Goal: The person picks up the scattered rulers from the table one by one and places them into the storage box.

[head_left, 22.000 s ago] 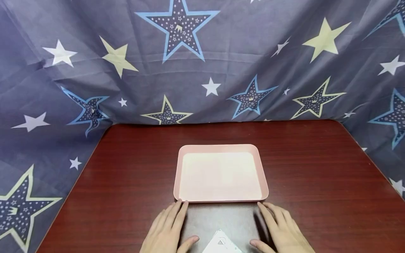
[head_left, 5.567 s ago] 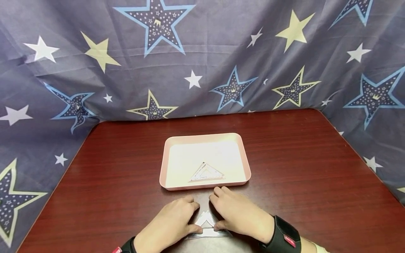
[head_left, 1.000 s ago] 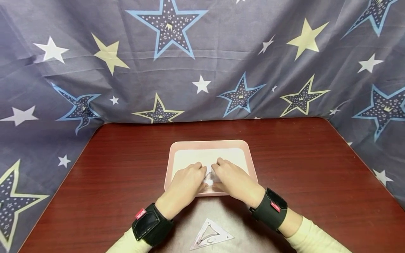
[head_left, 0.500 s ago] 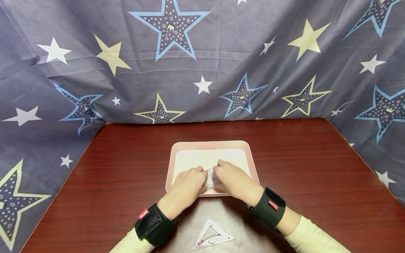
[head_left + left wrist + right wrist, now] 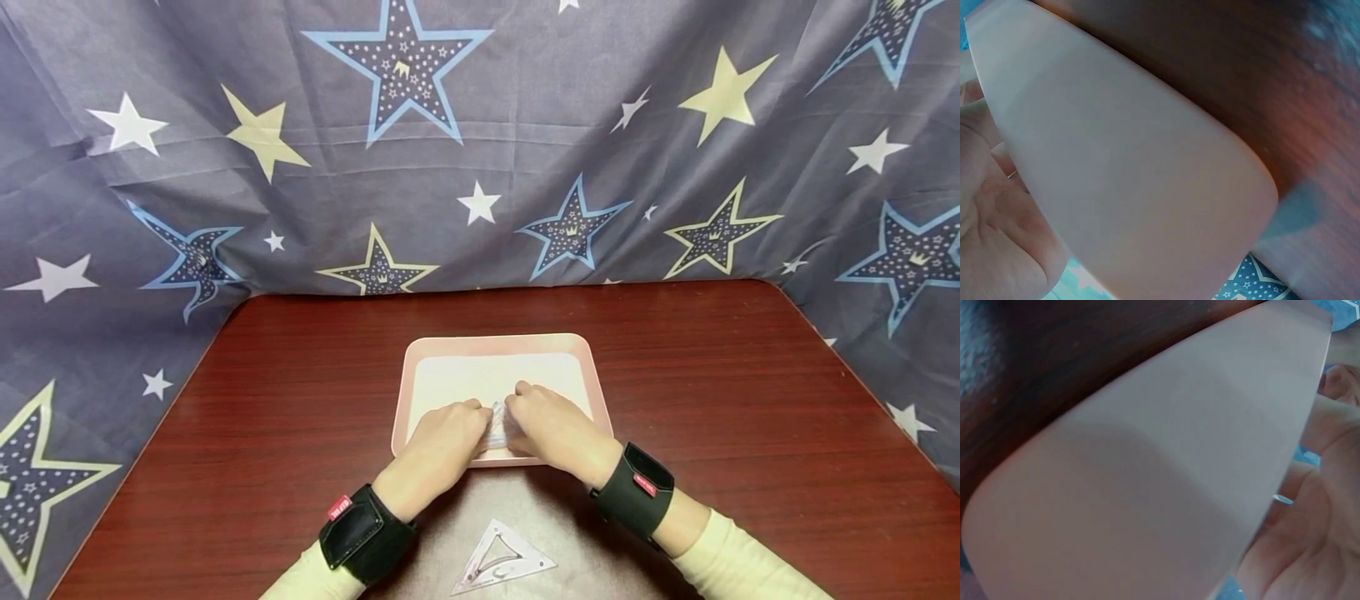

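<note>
Both hands reach over the near rim of a pink tray with a pale inner base. Between them, low in the tray, a strip of a clear plastic set square shows. The left hand pinches its left side with curled fingers, and the right hand pinches the right side. Most of that set square is hidden by the hands. A second set square, translucent with a triangular cut-out, lies on the table in front of the tray. In the wrist views, the tray's outer wall covers much of each hand.
The red-brown wooden table extends to both sides of the tray. A grey cloth printed with stars hangs behind and beside the table. Each wrist wears a black band.
Within the last second, both hands stay over the tray and sink slightly with the set square. Compared with 5.6 seconds ago, they have moved from the table into the tray.
</note>
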`<state>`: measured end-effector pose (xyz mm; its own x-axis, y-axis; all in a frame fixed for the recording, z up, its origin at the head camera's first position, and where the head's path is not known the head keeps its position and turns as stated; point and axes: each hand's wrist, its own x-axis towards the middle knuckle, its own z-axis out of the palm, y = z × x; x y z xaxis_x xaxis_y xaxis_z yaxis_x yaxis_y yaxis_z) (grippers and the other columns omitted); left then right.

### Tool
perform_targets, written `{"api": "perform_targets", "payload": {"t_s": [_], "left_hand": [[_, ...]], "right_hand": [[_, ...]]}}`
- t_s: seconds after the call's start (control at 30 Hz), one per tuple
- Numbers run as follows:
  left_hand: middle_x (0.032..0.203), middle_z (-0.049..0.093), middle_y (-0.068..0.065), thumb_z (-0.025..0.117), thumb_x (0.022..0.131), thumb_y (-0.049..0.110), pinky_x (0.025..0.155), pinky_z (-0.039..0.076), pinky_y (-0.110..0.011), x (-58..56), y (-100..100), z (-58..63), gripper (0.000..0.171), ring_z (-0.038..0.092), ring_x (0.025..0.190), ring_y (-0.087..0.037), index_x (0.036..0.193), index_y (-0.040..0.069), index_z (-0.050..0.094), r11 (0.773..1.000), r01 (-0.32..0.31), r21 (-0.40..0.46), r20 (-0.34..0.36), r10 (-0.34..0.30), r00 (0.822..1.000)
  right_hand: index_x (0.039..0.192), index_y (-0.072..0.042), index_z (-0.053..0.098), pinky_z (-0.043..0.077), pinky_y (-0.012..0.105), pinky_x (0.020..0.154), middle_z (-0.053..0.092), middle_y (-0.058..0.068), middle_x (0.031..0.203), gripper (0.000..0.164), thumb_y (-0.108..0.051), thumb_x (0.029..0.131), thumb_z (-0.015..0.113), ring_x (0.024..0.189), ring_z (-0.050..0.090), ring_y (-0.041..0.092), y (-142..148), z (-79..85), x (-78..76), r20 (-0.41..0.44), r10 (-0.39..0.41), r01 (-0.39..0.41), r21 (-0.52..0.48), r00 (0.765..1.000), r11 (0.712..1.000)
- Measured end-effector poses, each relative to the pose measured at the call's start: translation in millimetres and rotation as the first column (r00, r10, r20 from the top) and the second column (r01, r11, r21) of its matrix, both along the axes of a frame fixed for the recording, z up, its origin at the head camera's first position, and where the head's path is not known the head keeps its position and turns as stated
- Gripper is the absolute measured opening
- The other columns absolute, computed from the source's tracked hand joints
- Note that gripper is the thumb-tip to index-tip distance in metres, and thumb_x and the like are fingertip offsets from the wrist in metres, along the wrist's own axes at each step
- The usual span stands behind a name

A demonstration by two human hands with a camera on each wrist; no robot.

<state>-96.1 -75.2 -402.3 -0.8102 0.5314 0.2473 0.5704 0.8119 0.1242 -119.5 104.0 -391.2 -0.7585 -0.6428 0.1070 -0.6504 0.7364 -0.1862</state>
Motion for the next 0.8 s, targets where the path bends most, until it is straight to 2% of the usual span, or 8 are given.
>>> {"api": "perform_targets", "payload": {"t_s": [0.27,0.4,0.57,0.67,0.8], "left_hand": [[0.074,0.061,-0.002,0.077,0.081,0.009,0.054,0.049,-0.038,4.3,-3.1,5.0,0.013,0.064,0.067,-0.021,0.079,0.009,0.065,1.0,-0.011,0.018,0.01,0.011,1.0],[0.077,0.063,-0.002,0.077,0.082,0.011,0.058,0.051,-0.039,7.6,-4.9,12.4,0.011,0.066,0.071,-0.023,0.083,0.008,0.067,1.0,-0.015,0.019,-0.025,0.016,1.0],[0.075,0.062,-0.001,0.078,0.082,0.015,0.057,0.051,-0.038,12.0,-5.1,20.3,0.014,0.065,0.07,-0.02,0.081,0.01,0.065,1.0,-0.002,0.002,-0.062,0.002,0.998],[0.076,0.062,0.0,0.078,0.083,0.018,0.056,0.052,-0.037,17.5,-4.7,24.3,0.015,0.066,0.07,-0.019,0.083,0.009,0.065,1.0,0.003,0.001,-0.083,-0.003,0.997],[0.083,0.066,-0.001,0.078,0.084,0.025,0.061,0.054,-0.037,28.9,-3.6,31.3,0.022,0.067,0.076,-0.02,0.093,0.007,0.068,1.0,0.013,0.019,-0.114,-0.011,0.993]], "right_hand": [[0.083,-0.005,0.064,0.047,0.03,0.066,0.052,0.003,0.079,0.019,-0.012,0.076,0.081,0.07,0.053,0.017,1.8,0.3,1.3,-0.033,0.003,-0.003,-0.003,0.999,1.0],[0.086,-0.006,0.065,0.05,0.031,0.068,0.054,0.003,0.081,0.02,-0.014,0.077,0.081,0.073,0.056,0.018,3.0,4.3,4.8,-0.048,-0.012,0.012,0.003,0.999,1.0],[0.089,-0.006,0.066,0.05,0.032,0.067,0.054,0.002,0.083,0.02,-0.015,0.079,0.081,0.074,0.056,0.018,3.9,10.8,10.3,-0.052,-0.022,0.023,0.009,0.998,1.0],[0.09,-0.006,0.066,0.051,0.032,0.065,0.054,0.002,0.084,0.021,-0.016,0.079,0.08,0.075,0.056,0.018,4.5,14.2,15.2,-0.069,-0.02,0.02,0.004,0.997,1.0],[0.1,-0.005,0.064,0.053,0.033,0.067,0.057,0.003,0.087,0.03,-0.018,0.08,0.081,0.079,0.06,0.02,7.3,20.7,25.1,-0.115,0.003,-0.003,0.001,0.993,1.0]]}}
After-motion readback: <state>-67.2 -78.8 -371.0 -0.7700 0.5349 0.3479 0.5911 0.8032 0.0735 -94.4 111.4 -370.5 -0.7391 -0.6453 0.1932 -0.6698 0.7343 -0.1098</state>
